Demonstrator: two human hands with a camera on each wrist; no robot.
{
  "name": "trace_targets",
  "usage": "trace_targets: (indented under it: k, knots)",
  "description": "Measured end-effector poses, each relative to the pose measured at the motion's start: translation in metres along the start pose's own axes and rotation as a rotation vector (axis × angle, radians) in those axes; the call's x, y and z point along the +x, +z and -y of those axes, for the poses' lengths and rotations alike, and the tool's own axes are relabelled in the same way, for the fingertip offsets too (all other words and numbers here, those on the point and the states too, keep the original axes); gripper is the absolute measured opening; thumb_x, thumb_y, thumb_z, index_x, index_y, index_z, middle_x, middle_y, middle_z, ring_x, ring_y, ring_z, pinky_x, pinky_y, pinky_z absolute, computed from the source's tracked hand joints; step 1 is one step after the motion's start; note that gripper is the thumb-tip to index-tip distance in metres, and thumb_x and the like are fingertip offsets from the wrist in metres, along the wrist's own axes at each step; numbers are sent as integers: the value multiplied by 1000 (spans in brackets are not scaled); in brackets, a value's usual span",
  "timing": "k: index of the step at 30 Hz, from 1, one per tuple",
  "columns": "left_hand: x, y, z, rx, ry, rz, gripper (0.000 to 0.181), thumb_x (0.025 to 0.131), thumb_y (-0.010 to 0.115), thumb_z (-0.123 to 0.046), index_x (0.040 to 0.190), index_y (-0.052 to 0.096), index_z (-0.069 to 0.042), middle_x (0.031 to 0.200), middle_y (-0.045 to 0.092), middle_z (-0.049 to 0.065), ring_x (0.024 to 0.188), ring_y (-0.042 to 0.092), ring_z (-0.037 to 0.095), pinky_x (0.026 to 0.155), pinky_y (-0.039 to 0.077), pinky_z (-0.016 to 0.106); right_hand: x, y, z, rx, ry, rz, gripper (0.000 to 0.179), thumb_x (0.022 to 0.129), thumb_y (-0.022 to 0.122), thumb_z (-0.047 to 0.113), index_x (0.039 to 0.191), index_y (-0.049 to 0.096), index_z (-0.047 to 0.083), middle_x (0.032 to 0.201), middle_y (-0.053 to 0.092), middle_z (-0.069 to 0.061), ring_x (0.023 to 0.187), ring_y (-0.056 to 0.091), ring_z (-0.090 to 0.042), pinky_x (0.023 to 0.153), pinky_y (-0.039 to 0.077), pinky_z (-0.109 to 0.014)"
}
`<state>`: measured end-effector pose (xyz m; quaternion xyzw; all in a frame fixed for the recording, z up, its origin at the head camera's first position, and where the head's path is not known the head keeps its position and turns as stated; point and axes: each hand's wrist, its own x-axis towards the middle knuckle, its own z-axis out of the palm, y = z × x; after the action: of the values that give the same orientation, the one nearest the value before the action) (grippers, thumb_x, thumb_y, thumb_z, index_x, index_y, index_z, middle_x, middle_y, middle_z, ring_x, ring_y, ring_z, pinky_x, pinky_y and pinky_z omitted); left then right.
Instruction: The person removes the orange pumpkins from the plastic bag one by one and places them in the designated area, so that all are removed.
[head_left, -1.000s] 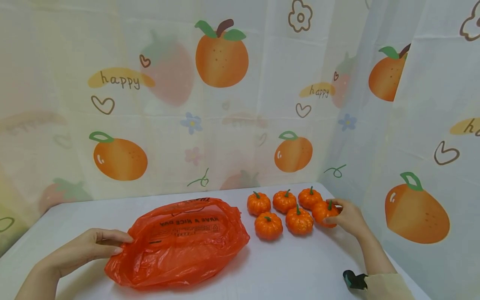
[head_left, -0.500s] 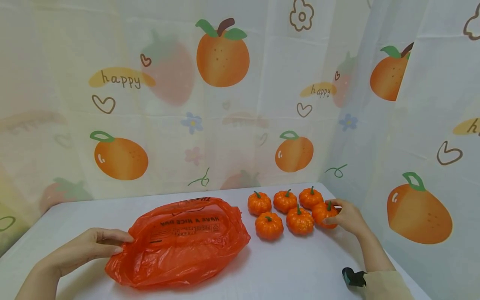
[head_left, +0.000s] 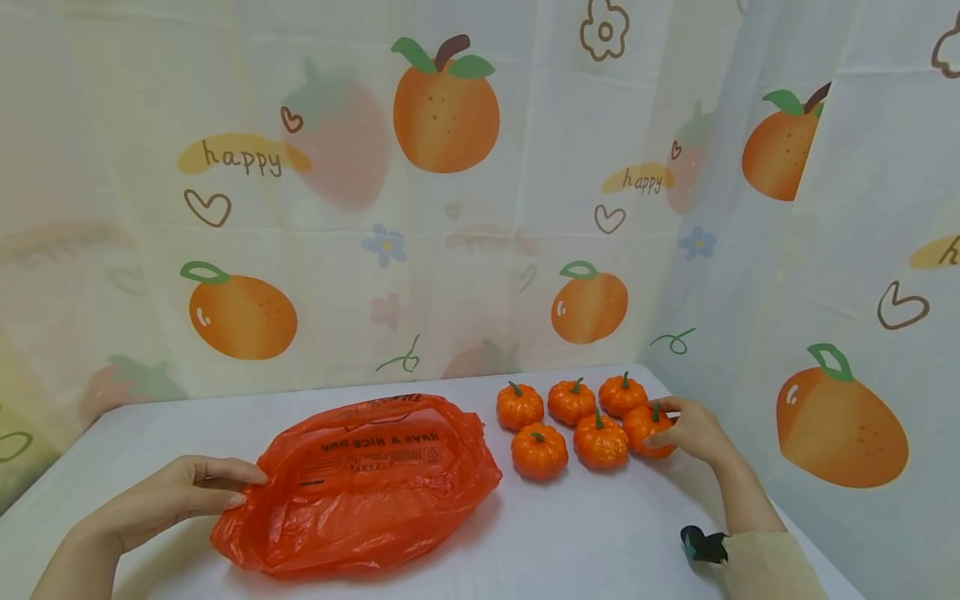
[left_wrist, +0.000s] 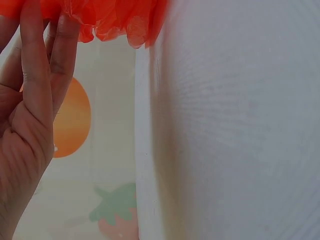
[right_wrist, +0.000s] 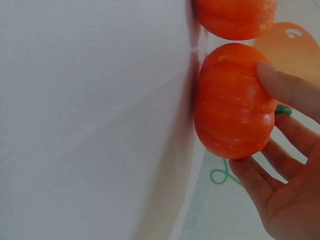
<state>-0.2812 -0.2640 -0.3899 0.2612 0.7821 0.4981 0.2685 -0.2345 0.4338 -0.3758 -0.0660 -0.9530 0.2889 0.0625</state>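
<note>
A red plastic bag [head_left: 360,517] with printed lettering lies on the table, its mouth spread toward me. My left hand [head_left: 168,504] pinches the bag's left rim between thumb and fingers; the left wrist view shows those fingers [left_wrist: 35,65] at the crumpled red film. At the right, my right hand [head_left: 701,435] grips a small orange pumpkin [head_left: 643,432] with a green stem. Seen from the right wrist, the thumb lies on one side of that pumpkin [right_wrist: 232,102] and fingers reach under the other. It sits at the table surface, close beside a neighbouring pumpkin [right_wrist: 237,17].
Several more small pumpkins [head_left: 540,454] stand in two rows between the bag and my right hand. A white cloth covers the table [head_left: 570,550]. Fruit-printed curtains [head_left: 495,208] hang behind and to the right. A dark object [head_left: 703,546] shows at my right cuff.
My right hand and the pumpkin in it have shifted very slightly left, closer to the neighbouring pumpkin. The left hand and bag have stayed put.
</note>
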Motion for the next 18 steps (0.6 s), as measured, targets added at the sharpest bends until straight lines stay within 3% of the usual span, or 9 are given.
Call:
trace_targets:
  k: [18]
  knots:
    - [-1,-1,1,1,13,-5,37,101,50,-13,134,57,2,124,67,-20,111,59,-8,86,49,14,5,-4,3,-12,-3,61,67,76,78,20,133,54,-7,136,52,-34,118,52,-48,97,46,-64]
